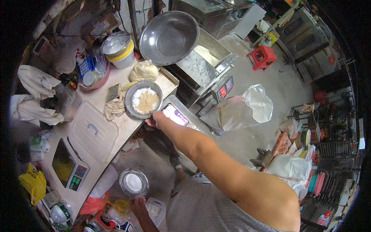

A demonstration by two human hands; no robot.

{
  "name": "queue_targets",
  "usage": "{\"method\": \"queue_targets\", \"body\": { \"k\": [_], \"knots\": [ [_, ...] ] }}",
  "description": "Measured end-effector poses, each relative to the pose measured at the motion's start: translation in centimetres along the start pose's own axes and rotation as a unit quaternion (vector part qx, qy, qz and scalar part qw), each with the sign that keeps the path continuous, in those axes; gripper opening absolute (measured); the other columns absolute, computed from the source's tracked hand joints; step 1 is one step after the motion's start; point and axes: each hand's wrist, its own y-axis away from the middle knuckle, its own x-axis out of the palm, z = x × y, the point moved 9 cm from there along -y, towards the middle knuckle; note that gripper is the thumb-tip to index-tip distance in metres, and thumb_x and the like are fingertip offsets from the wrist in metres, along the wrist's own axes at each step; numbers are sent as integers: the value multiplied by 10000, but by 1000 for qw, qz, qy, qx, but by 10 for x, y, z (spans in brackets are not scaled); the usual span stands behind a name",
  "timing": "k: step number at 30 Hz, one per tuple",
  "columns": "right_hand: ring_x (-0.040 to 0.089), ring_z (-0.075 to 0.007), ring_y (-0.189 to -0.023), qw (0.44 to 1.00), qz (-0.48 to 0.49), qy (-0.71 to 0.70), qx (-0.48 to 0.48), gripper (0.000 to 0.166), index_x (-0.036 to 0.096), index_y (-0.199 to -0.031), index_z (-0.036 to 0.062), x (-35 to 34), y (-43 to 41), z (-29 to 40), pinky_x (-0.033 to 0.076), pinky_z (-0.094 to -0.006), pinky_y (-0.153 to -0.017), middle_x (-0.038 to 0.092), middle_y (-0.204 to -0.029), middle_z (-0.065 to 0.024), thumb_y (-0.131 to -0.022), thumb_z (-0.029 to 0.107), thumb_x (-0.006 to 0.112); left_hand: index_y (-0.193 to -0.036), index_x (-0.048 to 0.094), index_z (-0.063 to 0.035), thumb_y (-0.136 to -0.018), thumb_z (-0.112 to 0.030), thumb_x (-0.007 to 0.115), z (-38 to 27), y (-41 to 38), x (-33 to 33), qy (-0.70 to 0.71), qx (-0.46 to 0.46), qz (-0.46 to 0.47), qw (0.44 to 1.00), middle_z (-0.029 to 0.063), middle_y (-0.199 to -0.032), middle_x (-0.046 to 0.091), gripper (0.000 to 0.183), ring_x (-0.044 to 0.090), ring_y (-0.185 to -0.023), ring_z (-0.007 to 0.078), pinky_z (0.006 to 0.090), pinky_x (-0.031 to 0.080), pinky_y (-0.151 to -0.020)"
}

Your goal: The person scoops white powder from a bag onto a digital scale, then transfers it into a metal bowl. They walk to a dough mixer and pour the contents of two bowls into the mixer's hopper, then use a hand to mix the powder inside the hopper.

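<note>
My right hand (154,119) reaches out across the table's edge and grips the near rim of a steel bowl (129,108). White powder with a heap of tan powder (148,101) on it fills the bottom of that bowl. Lower down, my left hand (138,202) holds a smaller metal bowl (123,185) by its edge, off the tabletop. White powder (134,182) lies inside it. Beside the larger bowl are a lump of pale dough (144,71), a crumpled cloth (114,108) and a brush (113,92).
The worktable (121,139) carries a clear plastic lid (94,136) and a digital scale (69,166). Beyond stand a lidded bucket (119,58) and a big metal basin (169,37). A lit phone (175,114) lies under my right forearm. A red stool (261,57) stands on the floor.
</note>
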Motion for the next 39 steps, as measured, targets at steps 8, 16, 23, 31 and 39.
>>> {"method": "queue_targets", "body": {
  "k": [8, 16, 23, 31, 39],
  "knots": [
    [617, -228, -506, 999, -13, 34, 6, 196, 556, -1001, -32, -3, 18, -13, 528, -337, -392, 634, -728, -140, -905, 138, 531, -1046, 427, 0, -825, -281, 713, -15, -20, 18, 187, -192, 24, 963, 124, -919, 506, 458, 572, -814, 233, 363, 535, -646],
    [539, -186, -397, 983, 119, 141, 2, 186, 636, -769, -31, -93, 173, -31, 441, -306, -341, 596, -570, -136, -806, 148, 606, -1035, 461, -47, -852, -128, 612, -116, -79, 47, 416, -294, 107, 854, 68, -903, 544, 251, 541, -657, 168, 293, 491, -553],
    [634, -170, -549, 990, 45, 75, -115, 226, 640, -857, -59, -336, 316, 39, 538, -262, -498, 640, -677, -123, -827, 163, 612, -1140, 511, -27, -888, -134, 569, -274, -93, 125, 317, -246, 278, 873, 57, -900, 598, 280, 541, -617, 111, 213, 437, -480],
    [660, -203, -570, 970, -148, -113, -152, 272, 589, -966, -111, -615, 439, 9, 560, -266, -477, 656, -759, -162, -832, 125, 600, -1124, 488, -40, -883, -91, 593, -412, -18, 288, 307, -214, 422, 826, 57, -970, 602, 268, 603, -720, 113, 214, 528, -543],
    [654, -203, -547, 936, -259, -197, -131, 288, 595, -969, -110, -823, 537, -88, 556, -281, -452, 664, -749, -167, -816, 134, 606, -1123, 489, -37, -878, -64, 554, -523, 115, 467, 308, -221, 520, 765, 69, -918, 578, 255, 588, -707, 163, 281, 524, -563]
  ]
}}
